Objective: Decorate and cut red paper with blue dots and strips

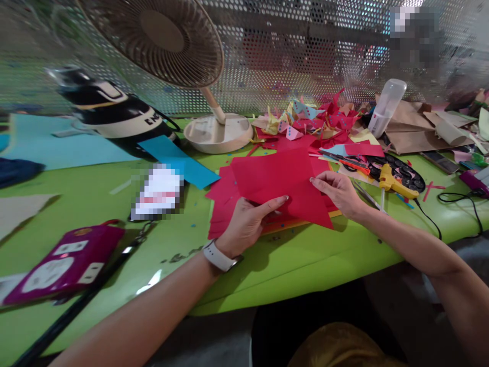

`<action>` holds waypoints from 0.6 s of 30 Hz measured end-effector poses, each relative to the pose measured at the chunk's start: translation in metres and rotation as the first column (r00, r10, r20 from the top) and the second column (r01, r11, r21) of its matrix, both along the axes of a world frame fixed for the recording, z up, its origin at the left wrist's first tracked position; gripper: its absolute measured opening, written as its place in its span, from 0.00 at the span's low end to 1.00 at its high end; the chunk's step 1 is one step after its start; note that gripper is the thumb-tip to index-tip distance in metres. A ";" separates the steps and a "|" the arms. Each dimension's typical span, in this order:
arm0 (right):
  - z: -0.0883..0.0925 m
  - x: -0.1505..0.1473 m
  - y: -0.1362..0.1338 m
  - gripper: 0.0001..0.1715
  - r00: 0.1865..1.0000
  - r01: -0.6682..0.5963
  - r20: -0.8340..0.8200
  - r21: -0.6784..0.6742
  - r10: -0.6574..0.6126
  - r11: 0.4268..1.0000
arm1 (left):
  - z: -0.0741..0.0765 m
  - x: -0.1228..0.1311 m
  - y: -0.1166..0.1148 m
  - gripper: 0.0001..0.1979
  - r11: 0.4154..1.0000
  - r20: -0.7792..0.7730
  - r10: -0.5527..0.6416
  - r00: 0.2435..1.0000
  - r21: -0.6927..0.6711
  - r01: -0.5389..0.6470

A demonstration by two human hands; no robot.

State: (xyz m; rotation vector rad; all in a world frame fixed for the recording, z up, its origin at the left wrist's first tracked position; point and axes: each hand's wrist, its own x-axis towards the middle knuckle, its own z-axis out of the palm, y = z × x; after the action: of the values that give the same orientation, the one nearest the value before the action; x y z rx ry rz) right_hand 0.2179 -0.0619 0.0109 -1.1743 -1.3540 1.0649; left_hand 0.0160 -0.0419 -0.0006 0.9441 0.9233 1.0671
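Note:
A red sheet of paper (pixel 282 178) is lifted a little above a stack of red sheets (pixel 223 199) on the green table (pixel 114 204). My left hand (pixel 248 224), with a white watch on its wrist, pinches the sheet's near edge between thumb and fingers. My right hand (pixel 338 191) grips the sheet's right side with its fingertips. Both hands are closed on the same sheet.
A desk fan (pixel 175 46) stands at the back, beside a black and white bottle (pixel 110 112). Folded paper cranes (pixel 309 120) pile behind the sheets. A yellow glue gun (pixel 395 181), scissors, blue paper (pixel 183 165) and a magenta pouch (pixel 64 265) lie around.

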 end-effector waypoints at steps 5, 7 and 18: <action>0.001 -0.001 0.000 0.22 1.000 -0.005 -0.013 -0.015 0.005 1.000 | 0.001 0.001 -0.001 0.15 1.000 -0.002 0.010 1.000 0.004 -0.010; 0.001 -0.001 0.000 0.22 1.000 -0.009 -0.026 -0.012 0.009 1.000 | 0.002 0.001 -0.001 0.15 1.000 -0.008 0.000 1.000 -0.003 0.000; -0.002 -0.001 0.000 0.24 1.000 0.002 -0.013 0.005 -0.001 1.000 | 0.000 0.001 -0.001 0.16 0.999 -0.026 0.022 0.999 0.042 -0.021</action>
State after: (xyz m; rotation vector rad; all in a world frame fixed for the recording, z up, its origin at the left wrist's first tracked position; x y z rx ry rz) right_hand 0.2167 -0.0615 0.0087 -1.1622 -1.3447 1.0656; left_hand 0.0165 -0.0426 -0.0007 0.9870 0.9371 1.0981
